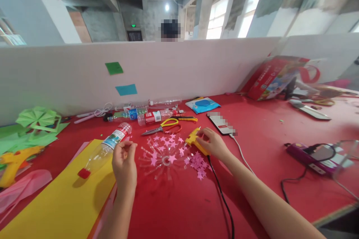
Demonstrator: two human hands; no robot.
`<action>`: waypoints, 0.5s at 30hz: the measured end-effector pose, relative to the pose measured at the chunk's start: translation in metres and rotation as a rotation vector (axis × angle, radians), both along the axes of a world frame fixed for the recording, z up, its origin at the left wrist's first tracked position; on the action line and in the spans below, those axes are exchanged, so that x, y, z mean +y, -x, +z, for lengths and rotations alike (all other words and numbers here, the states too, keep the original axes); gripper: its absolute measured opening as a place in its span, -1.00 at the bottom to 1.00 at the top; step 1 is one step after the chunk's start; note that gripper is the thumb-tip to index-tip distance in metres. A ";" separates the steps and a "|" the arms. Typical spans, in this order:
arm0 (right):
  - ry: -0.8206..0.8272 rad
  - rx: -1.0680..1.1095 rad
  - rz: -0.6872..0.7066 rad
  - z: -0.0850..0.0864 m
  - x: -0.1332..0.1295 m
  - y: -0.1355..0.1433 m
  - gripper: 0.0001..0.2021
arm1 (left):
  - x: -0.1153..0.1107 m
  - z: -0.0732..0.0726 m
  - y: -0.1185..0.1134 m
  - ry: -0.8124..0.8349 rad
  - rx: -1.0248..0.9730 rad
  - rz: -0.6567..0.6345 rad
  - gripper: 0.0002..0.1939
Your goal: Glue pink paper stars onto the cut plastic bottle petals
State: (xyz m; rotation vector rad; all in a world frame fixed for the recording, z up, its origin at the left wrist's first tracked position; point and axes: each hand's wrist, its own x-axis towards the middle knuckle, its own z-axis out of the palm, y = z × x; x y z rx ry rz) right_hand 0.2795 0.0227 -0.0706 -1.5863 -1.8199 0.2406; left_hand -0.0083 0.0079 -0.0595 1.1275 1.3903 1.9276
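Your right hand (211,142), fingers partly curled, grip unconfirmed, is the nearer to the glue gun (192,138), which lies immediately left of it, handle slanting back toward you; your left hand's (125,158) hold cannot be determined.

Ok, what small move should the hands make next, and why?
Probably settle the right hand around the yellow glue gun: it is right at the gun, close to a pile of pink stars and the fanned-out clear plastic strips.
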 end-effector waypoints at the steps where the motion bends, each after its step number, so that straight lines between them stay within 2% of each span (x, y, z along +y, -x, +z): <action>1: 0.022 -0.042 0.025 0.002 -0.003 0.001 -0.91 | 0.001 0.000 0.001 0.001 -0.002 0.005 -0.81; 6: 0.141 -0.268 0.080 0.004 -0.015 0.001 -0.72 | 0.003 0.003 0.005 -0.052 0.041 0.031 -0.82; 11: 0.185 -0.403 0.031 0.006 -0.009 -0.006 -0.69 | 0.001 0.005 0.006 -0.109 0.121 0.056 -0.85; 15: 0.173 -0.451 -0.017 0.015 -0.007 -0.007 -0.78 | -0.007 0.012 -0.001 -0.175 0.176 0.064 -0.83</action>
